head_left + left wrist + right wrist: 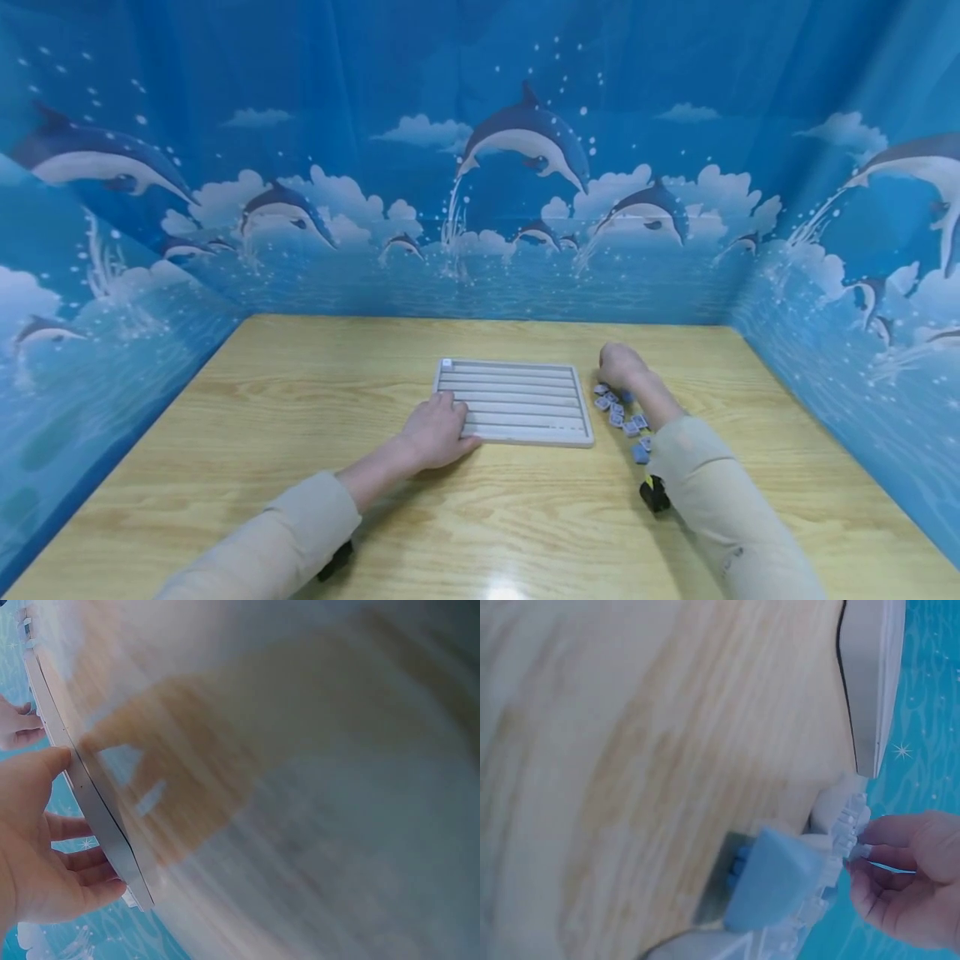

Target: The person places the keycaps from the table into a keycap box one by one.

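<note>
A pale tray (pixel 517 400) with long parallel ridges lies flat on the table. My left hand (pixel 438 429) holds its near left corner, fingers over the left end and thumb along the front edge. In the left wrist view, the thumb and fingertips of that hand (pixel 45 832) meet the tray's side wall (pixel 94 787). One small white tile (pixel 447 364) sits in the tray's far left corner. Right of the tray, my right hand (pixel 624 367) bends over loose small tiles (pixel 617 414). In the right wrist view, its fingers (pixel 892 831) pinch a small pale tile (pixel 863 851).
Several loose tiles form a line running toward me beside the right forearm; a blue one (pixel 640 453) lies nearest me, close to the black wrist camera (pixel 655 494). The wooden table (pixel 322 358) is enclosed by blue dolphin-print curtains (pixel 337 275) at the back and sides.
</note>
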`<control>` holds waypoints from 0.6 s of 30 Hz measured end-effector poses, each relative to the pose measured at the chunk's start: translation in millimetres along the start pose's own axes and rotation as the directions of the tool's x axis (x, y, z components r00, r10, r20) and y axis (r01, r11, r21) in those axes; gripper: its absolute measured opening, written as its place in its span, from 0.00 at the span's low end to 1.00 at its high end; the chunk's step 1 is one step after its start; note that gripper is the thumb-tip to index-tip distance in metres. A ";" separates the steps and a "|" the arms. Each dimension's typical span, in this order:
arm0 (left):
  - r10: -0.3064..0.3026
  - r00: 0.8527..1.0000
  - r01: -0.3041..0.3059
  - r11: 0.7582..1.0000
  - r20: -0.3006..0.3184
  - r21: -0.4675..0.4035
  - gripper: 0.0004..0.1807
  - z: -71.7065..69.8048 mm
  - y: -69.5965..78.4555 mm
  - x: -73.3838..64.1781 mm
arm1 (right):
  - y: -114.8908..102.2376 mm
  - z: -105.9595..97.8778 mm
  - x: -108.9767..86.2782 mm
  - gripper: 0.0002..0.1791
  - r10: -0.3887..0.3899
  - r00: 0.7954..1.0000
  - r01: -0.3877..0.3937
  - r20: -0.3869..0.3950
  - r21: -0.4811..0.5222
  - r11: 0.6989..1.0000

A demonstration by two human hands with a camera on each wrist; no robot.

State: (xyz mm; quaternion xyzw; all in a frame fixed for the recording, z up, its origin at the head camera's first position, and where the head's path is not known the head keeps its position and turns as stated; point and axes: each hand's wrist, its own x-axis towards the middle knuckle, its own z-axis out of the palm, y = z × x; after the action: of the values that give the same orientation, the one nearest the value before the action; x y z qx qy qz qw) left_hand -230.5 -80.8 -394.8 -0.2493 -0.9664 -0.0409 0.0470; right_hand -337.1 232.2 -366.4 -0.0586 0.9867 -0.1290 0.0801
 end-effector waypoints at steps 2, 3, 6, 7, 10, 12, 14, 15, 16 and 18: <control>-0.003 1.000 0.003 1.000 0.001 -0.001 0.27 0.0 0.0 0.1 | -0.4 -1.8 -0.2 0.08 0.009 1.000 -0.009 0.002 0.027 1.000; -0.004 1.000 0.004 1.000 0.002 0.002 0.28 -0.1 -0.1 0.1 | -0.5 -2.4 -0.1 0.08 0.015 1.000 -0.015 0.007 0.040 0.999; -0.005 1.000 0.005 1.000 0.001 0.007 0.28 -0.5 -0.2 0.3 | -1.1 -3.8 -0.1 0.10 0.023 1.000 -0.024 0.004 0.061 0.998; -0.004 1.000 0.004 1.000 0.000 0.008 0.28 -0.6 -0.3 0.4 | -1.0 -4.1 -0.3 0.11 0.023 1.000 -0.023 0.005 0.063 0.998; -0.005 1.000 0.005 1.000 0.003 0.007 0.28 -0.6 -0.4 0.5 | -1.5 -3.8 -0.8 0.14 0.025 1.000 -0.025 -0.001 0.072 0.997; -0.008 1.000 0.008 1.000 0.009 0.003 0.28 -0.6 -0.2 0.5 | -2.0 -3.5 -1.2 0.16 0.033 0.999 -0.033 0.000 0.079 0.996; -0.012 1.000 0.012 1.000 0.015 -0.001 0.28 -0.9 0.1 0.5 | -2.9 -3.2 -1.4 0.17 0.032 0.999 -0.031 -0.007 0.088 0.996; -0.015 1.000 0.015 1.000 0.018 -0.002 0.28 -1.1 0.2 0.4 | -3.1 -3.1 -1.7 0.17 0.027 1.000 -0.026 -0.010 0.090 0.996; -0.016 1.000 0.016 1.000 0.019 -0.002 0.28 -1.3 0.4 0.4 | -3.5 -3.0 -1.7 0.18 0.027 0.999 -0.025 -0.017 0.098 0.995; -0.017 1.000 0.017 1.000 0.020 -0.001 0.28 -1.6 0.6 0.6 | -3.8 -2.7 -2.1 0.18 0.020 0.999 -0.016 -0.030 0.111 0.994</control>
State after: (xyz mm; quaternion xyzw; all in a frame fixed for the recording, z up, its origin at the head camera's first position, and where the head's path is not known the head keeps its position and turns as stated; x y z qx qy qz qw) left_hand -230.7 -80.2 -393.1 -0.2415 -0.9689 -0.0394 0.0368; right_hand -335.1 229.5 -362.6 -0.0431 0.9796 -0.1838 0.0693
